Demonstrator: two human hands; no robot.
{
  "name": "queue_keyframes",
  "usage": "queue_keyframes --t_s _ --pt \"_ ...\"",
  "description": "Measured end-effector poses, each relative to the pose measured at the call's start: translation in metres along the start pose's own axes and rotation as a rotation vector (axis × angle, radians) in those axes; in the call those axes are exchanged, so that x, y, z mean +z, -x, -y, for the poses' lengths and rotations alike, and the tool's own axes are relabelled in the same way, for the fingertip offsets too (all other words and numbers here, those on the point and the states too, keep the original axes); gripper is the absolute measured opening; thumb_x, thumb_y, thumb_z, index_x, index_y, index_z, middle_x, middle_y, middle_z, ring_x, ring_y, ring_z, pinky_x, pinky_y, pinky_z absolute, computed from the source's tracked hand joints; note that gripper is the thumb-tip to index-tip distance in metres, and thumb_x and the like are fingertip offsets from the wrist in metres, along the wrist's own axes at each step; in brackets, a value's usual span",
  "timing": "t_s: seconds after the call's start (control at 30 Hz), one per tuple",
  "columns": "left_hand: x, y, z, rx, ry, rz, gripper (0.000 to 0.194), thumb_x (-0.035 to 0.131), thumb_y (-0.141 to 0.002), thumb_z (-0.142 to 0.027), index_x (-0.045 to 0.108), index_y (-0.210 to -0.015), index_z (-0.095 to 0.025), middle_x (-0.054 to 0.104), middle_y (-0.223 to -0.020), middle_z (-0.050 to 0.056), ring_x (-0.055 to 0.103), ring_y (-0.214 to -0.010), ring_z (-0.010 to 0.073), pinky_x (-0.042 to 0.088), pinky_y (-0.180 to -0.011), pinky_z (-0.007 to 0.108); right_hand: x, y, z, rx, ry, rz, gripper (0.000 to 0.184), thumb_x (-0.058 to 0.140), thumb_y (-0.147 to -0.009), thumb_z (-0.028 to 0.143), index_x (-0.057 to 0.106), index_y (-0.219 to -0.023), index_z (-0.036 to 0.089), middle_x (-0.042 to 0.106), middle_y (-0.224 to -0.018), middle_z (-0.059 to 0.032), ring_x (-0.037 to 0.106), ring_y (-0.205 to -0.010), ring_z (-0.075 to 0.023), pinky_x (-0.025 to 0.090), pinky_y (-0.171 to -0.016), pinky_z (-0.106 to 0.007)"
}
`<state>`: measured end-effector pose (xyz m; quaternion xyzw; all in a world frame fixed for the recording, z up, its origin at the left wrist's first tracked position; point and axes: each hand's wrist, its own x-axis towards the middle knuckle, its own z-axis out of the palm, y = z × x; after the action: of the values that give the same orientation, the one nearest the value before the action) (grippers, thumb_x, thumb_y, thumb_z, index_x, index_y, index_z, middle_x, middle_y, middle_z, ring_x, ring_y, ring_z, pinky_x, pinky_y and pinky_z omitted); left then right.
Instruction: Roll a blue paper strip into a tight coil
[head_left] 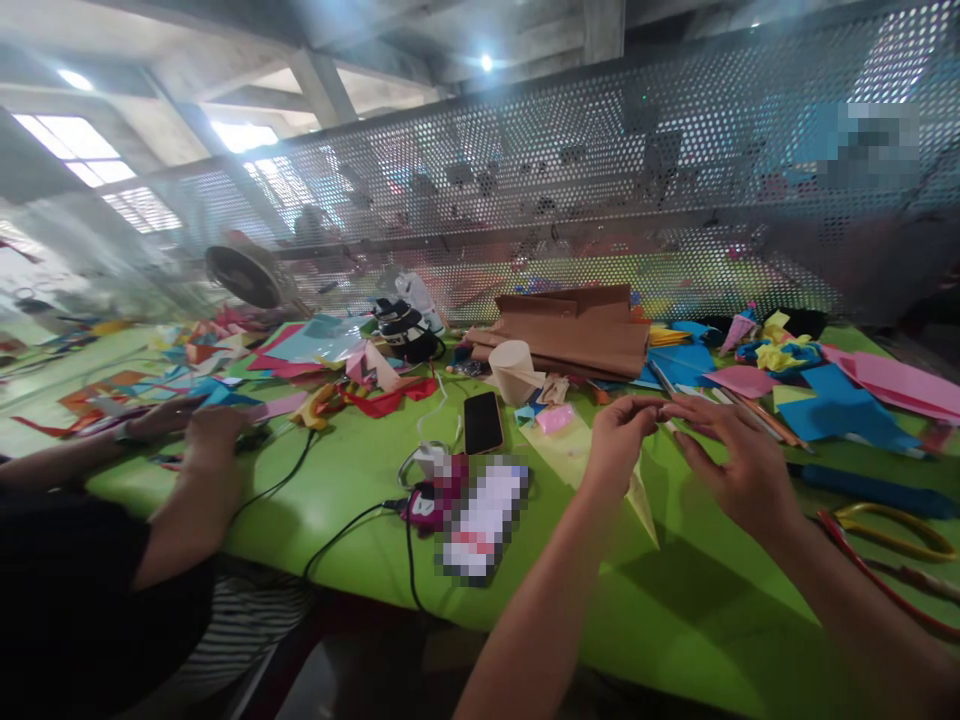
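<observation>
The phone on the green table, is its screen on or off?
Off. The phone lies flat on the green table, its screen plain black and showing no picture.

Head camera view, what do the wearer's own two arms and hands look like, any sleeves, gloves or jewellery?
Both arms are bare from the bottom edge of the picture up to the hands, with no sleeve in view. The left hand and right hand wear no gloves. No watch, bracelet or ring shows on either wrist or on the fingers, though the picture is somewhat blurred.
</observation>
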<state>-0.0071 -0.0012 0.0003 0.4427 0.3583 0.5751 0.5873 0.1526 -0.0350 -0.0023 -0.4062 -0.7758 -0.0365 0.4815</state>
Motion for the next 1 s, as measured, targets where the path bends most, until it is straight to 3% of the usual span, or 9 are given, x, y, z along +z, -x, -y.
queue_keyframes --t_s 0.13,0.27,0.4,0.57,0.7,0.87,1.0 --pt "0.0024 0.0001 0.0007 -0.092 0.128 0.018 0.024 0.08 -0.075 -0.035 0.079 -0.09 -0.016 0.073 -0.081 0.005 0.059 -0.068 0.01 0.046 -0.074 0.026 -0.0019 0.0002 0.0002 0.225 -0.162 -0.033 0.035 0.066 -0.097 0.03 0.066 -0.132 0.031 0.076 -0.122 -0.0054 0.07 -0.118 -0.0286 0.062 -0.093 -0.046" --pt "0.0044 0.0014 0.0042 -0.115 0.171 0.029 0.037 0.083 -0.073 -0.049 0.077 -0.087 -0.015 0.071 -0.077 0.004 0.06 -0.068 0.01 0.045 -0.07 0.024 -0.0027 -0.0022 0.0036 0.329 -0.279 -0.106 0.028 0.07 -0.094 0.036 0.071 -0.122 0.032 0.079 -0.107 -0.004 0.075 -0.106 -0.0273 0.065 -0.086 -0.044" --pt "0.0055 0.0026 0.006 -0.086 0.121 0.038 0.038 0.082 -0.074 -0.052 0.075 -0.083 -0.016 0.07 -0.075 0.004 0.059 -0.069 0.0107 0.044 -0.07 0.025 -0.002 -0.0015 0.0032 0.322 -0.275 -0.103 0.02 0.067 -0.097 0.036 0.073 -0.115 0.032 0.076 -0.12 -0.0046 0.071 -0.115 -0.0272 0.065 -0.088 -0.043" --pt "0.0069 0.0034 0.0028 -0.038 0.022 0.048 0.027 0.081 -0.076 -0.04 0.077 -0.087 -0.016 0.071 -0.08 0.004 0.059 -0.073 0.0115 0.043 -0.072 0.026 0.0004 0.0046 -0.0016 0.307 -0.24 -0.052 0.029 0.063 -0.099 0.034 0.067 -0.128 0.032 0.074 -0.127 -0.0054 0.07 -0.119 -0.0266 0.06 -0.098 -0.047" --pt "0.0083 0.0045 0.0002 -0.024 0.006 0.029 0.021 0.079 -0.075 -0.033 0.077 -0.086 -0.016 0.072 -0.081 0.005 0.059 -0.074 0.0123 0.043 -0.074 0.027 0.0004 0.0051 -0.0013 0.257 -0.198 -0.052 0.027 0.063 -0.099 0.033 0.069 -0.125 0.031 0.073 -0.128 -0.006 0.068 -0.123 -0.0274 0.059 -0.101 -0.047" --pt "0.0067 0.0039 0.002 -0.059 0.033 0.013 0.014 0.075 -0.076 -0.026 0.078 -0.085 -0.015 0.073 -0.083 0.005 0.059 -0.071 0.0112 0.044 -0.076 0.028 -0.0017 0.0021 0.002 0.221 -0.188 -0.061 0.025 0.063 -0.098 0.03 0.07 -0.122 0.029 0.075 -0.125 -0.0072 0.069 -0.121 -0.0281 0.061 -0.097 -0.047" --pt "0.0057 0.0035 0.0045 -0.121 0.119 0.063 0.022 0.078 -0.077 -0.028 0.08 -0.096 -0.016 0.076 -0.091 0.006 0.063 -0.074 0.0114 0.048 -0.082 0.03 -0.0029 0.0011 0.004 0.265 -0.217 -0.106 0.031 0.064 -0.098 0.031 0.067 -0.129 0.03 0.077 -0.117 -0.0066 0.071 -0.115 -0.0275 0.064 -0.087 -0.043"
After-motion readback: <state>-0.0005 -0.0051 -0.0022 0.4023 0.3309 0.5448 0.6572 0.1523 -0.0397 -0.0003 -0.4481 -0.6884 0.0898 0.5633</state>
